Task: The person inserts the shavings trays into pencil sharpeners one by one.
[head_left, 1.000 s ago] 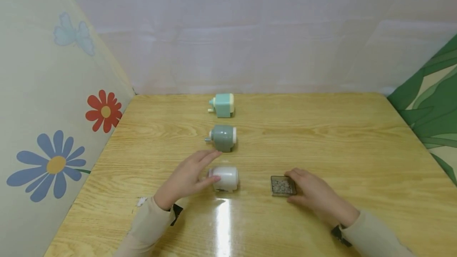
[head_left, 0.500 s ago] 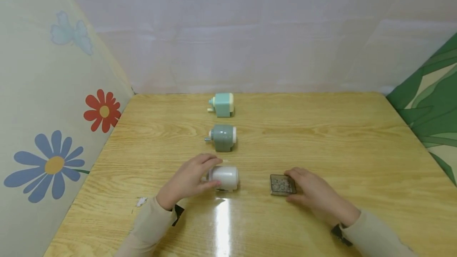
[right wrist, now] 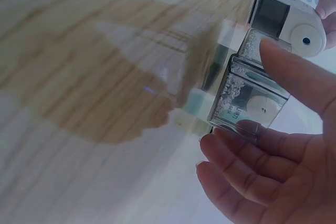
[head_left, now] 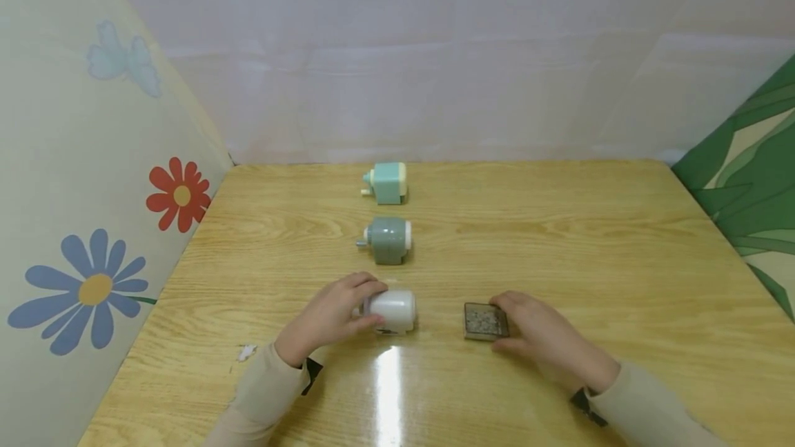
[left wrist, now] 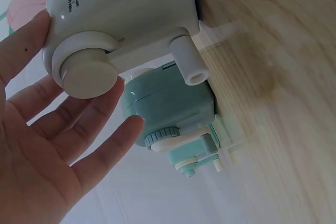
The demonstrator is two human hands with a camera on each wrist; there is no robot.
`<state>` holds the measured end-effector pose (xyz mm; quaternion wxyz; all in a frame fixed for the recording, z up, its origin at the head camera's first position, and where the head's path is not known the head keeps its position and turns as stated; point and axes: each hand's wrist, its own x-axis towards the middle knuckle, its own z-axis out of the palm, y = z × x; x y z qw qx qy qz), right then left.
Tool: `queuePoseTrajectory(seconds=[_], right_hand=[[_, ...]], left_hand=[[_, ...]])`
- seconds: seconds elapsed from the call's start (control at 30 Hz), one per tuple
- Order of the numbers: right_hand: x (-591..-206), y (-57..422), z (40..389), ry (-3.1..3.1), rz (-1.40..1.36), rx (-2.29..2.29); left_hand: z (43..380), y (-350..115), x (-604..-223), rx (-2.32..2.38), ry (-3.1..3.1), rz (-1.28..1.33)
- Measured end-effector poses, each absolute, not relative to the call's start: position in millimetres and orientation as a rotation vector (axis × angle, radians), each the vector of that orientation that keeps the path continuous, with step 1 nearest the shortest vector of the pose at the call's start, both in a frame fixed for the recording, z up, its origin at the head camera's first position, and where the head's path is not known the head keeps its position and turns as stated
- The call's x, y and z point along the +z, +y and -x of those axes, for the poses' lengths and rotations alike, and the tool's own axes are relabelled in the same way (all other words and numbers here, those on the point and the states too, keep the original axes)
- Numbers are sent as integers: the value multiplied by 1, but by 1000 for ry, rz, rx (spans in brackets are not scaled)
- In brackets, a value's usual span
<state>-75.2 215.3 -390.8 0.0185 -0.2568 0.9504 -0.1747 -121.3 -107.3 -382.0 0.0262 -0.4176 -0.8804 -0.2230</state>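
Note:
A white crank pencil sharpener (head_left: 398, 309) lies nearest on the table, its crank end toward my left hand (head_left: 332, 312). That hand holds it around the crank end, thumb on the near side and fingers on the far side. In the left wrist view its round knob and crank handle (left wrist: 190, 64) face the palm. To the right, my right hand (head_left: 543, 333) pinches a clear shavings drawer (head_left: 484, 321) between thumb and fingers. Grey shavings fill part of it. The right wrist view shows a dark rectangular opening (right wrist: 270, 16) in the white sharpener, facing the drawer.
Behind the white sharpener stand a grey-green sharpener (head_left: 389, 240) and a mint one (head_left: 388, 183), in a line. A small white mark (head_left: 246, 352) is on the table (head_left: 590, 240) at left. A flower-painted panel (head_left: 56, 178) borders the left side, and a white sheet the back.
My left hand has closed in on the white sharpener's crank end, its fingers coming down around it. The right hand has shifted slightly left with the drawer, toward the sharpener.

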Motion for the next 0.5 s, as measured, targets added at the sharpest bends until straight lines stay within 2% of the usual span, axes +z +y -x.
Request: queuePoseTrajectory(seconds=[0.5], right_hand=[[-392, 204, 80, 2939, 833, -523]], left_hand=[[122, -106, -383, -757, -2781, 1276]])
